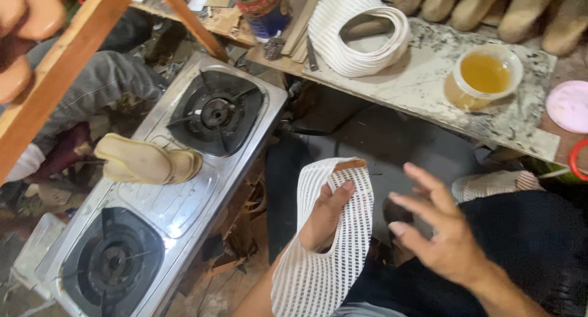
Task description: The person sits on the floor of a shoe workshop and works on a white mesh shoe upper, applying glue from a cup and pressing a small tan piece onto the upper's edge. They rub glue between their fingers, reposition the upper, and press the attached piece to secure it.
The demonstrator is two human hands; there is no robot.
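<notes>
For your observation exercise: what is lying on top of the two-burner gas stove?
A pair of tan shoe soles lies stacked on the stove, between its two burners. The lower sole and the steel beneath are mostly covered.

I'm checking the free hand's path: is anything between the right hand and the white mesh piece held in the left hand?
Nothing visible. The right hand hangs open beside the white mesh piece that the left hand holds, with only open air between them.
</notes>
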